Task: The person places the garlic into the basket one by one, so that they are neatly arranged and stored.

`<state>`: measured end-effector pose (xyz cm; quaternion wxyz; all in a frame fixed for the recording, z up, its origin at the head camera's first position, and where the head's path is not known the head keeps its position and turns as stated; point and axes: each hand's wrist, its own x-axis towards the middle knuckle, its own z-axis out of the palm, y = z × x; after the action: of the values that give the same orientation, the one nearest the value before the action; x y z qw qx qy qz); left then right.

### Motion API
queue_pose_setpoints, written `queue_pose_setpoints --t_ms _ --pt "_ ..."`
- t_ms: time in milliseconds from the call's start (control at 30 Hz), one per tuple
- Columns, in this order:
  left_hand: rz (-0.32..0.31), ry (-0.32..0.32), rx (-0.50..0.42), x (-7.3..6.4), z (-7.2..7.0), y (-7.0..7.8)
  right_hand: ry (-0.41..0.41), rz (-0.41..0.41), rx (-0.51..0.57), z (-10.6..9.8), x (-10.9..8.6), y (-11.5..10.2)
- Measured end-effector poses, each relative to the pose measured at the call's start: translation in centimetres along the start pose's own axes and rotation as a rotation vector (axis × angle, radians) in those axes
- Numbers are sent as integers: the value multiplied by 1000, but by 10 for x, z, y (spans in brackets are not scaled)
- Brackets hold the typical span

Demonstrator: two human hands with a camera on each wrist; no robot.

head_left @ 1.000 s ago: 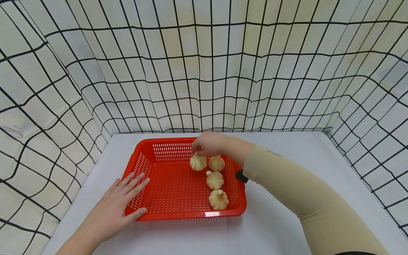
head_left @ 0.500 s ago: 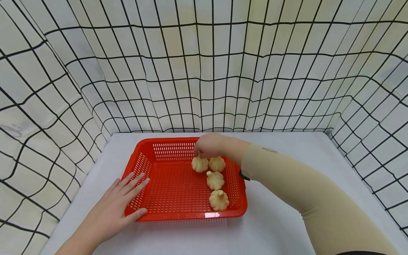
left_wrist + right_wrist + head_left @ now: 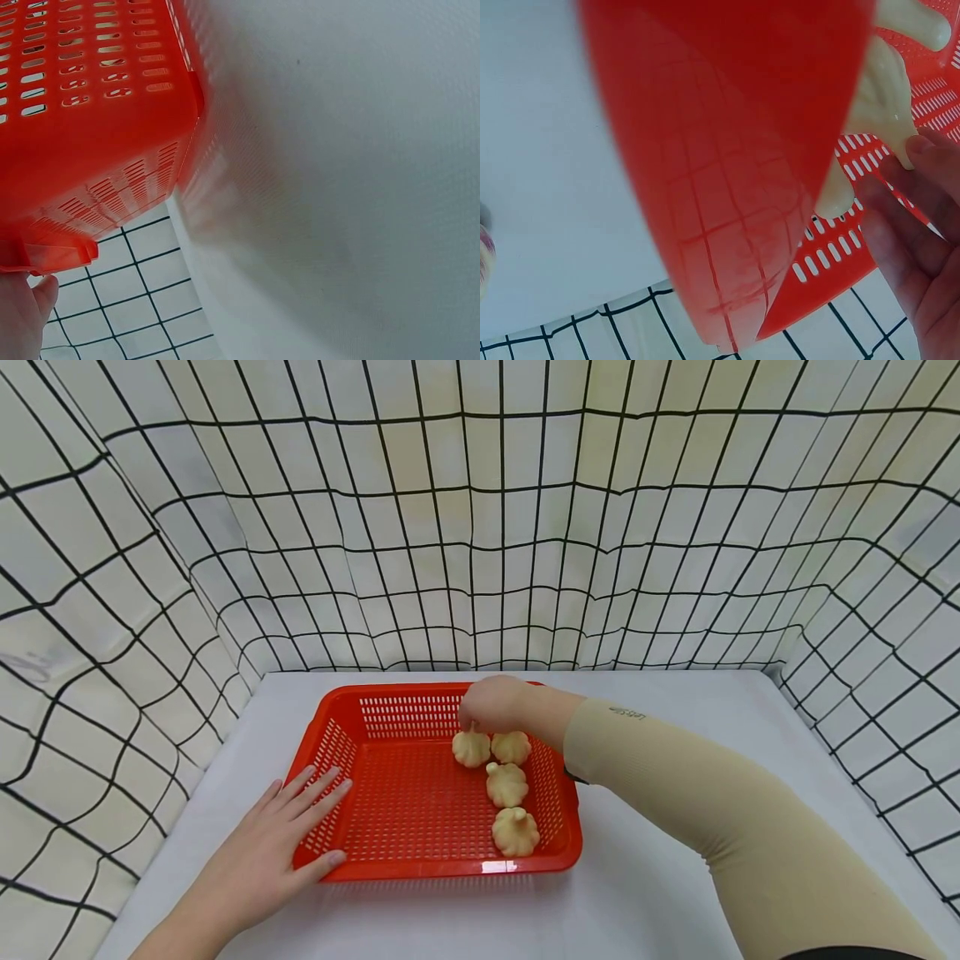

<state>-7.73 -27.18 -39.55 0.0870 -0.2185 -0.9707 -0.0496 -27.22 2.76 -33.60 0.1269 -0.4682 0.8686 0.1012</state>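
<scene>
A red perforated plastic basket point(image 3: 420, 867) sits on the white table. My right hand point(image 3: 491, 703) reaches over its back right part and pinches the stem of a pale garlic bulb point(image 3: 471, 750), which is low inside the basket. The right wrist view shows thumb and fingertips at the stem of that garlic bulb point(image 3: 885, 101). Along the basket's right side stand three more bulbs: a back one point(image 3: 511, 747), a middle one point(image 3: 507, 786) and a front one point(image 3: 515, 832). My left hand point(image 3: 266, 847) lies with straight, spread fingers over the basket's left rim.
Black netting point(image 3: 525, 552) in front of white sheeting encloses the back and both sides of the table point(image 3: 660, 893). A whitish thing with purple streaks point(image 3: 484, 259) is cut off at the left edge of the right wrist view.
The held garlic bulb has shifted slightly right and nearer the front, up close to the back right bulb, along with my right hand. My left hand has stayed in place.
</scene>
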Motion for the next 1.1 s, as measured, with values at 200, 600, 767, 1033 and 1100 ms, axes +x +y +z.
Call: queue_pose_setpoints --t_ms 200,600,767,1033,1100 --pt "1 5 0 0 -1 1 -12 16 -5 1 1 1" --pt "0 11 -9 -1 -2 2 1 20 35 -5 -6 7" --pt "-4 8 -11 -1 -2 1 28 35 102 -10 -14 12" --pt "-16 -11 -14 -1 0 2 159 50 225 -16 -38 24" --pt "-16 -12 -12 0 0 2 192 52 240 -16 -44 27"
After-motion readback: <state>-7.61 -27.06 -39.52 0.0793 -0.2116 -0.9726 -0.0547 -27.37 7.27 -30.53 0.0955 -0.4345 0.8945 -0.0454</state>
